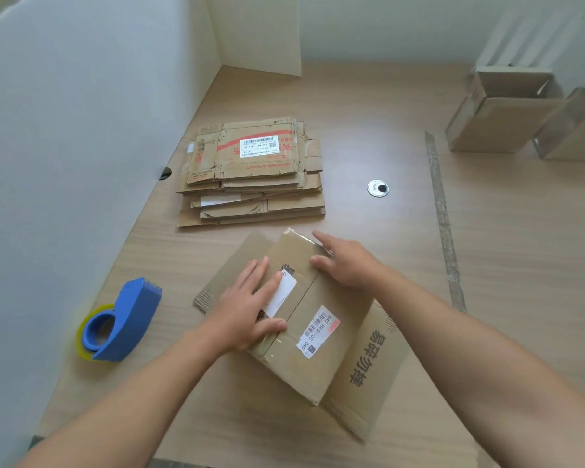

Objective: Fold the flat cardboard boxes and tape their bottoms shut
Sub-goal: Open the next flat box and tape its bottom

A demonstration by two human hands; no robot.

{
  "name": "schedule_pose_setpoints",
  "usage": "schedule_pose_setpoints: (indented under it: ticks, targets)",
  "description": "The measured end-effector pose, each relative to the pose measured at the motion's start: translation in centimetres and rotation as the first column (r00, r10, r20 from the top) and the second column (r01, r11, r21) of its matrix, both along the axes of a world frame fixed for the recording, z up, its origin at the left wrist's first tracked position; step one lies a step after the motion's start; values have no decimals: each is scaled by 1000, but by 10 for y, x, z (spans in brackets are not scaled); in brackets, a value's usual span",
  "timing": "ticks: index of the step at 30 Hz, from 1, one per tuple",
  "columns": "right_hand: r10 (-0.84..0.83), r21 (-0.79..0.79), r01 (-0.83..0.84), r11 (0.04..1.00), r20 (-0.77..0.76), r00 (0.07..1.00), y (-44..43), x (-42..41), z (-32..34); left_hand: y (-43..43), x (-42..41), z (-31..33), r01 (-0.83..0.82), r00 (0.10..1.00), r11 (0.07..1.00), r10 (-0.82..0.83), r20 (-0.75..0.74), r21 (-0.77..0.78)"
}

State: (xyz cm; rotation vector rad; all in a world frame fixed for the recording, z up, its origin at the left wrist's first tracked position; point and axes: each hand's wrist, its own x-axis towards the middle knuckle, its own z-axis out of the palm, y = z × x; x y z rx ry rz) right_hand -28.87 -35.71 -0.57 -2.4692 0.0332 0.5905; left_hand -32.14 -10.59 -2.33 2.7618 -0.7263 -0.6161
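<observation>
Your box (304, 373) sits in the near middle of the table (504, 265), folded up with its closed flaps facing you and turned at a diagonal to the table edge. The seam (298, 305) between the two closed flaps runs from far-right to near-left. Glossy clear tape shows at both of the seam's ends. Two loose flaps splay out flat, one toward the far left and one, printed with large dark characters, toward the near right, so the whole piece stretches longest along that far-left to near-right line.

Your left hand (250, 309) lies flat on the left flap, fingers straight and spread, partly covering a white label (284, 292). Your right hand (345, 265) rests on the far-right corner of the box, fingers extended and gripping nothing. A barcode sticker (318, 329) sits on the right flap.

The blue tape dispenser (125, 322) stands to the left of the box, apart from it. A stack of flat cardboard (254, 170) lies just beyond the box. Assembled boxes (500, 116) stand at the far right.
</observation>
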Motion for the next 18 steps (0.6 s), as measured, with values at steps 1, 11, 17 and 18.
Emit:
schedule_pose_setpoints:
  ticks: [1, 11, 17, 18]
  targets:
    - [-18, 42, 19, 999, -26, 1000, -1, -3, -6, 1, 2, 0, 17, 1000, 1000, -17, 24, -17]
    - [-462, 130, 459, 879, -10, 887, 7, -59, -24, -10, -49, 2, -589, 774, 734, 633, 25, -338]
    - [-433, 376, 421, 825, -57, 900, 18, -52, -26, 19, -54, -5, -581, 795, 727, 604, -61, -367]
    - [-445, 416, 432, 800, -71, 893, 20, -46, -26, 24, -54, -4, -569, 805, 736, 589, -68, -367]
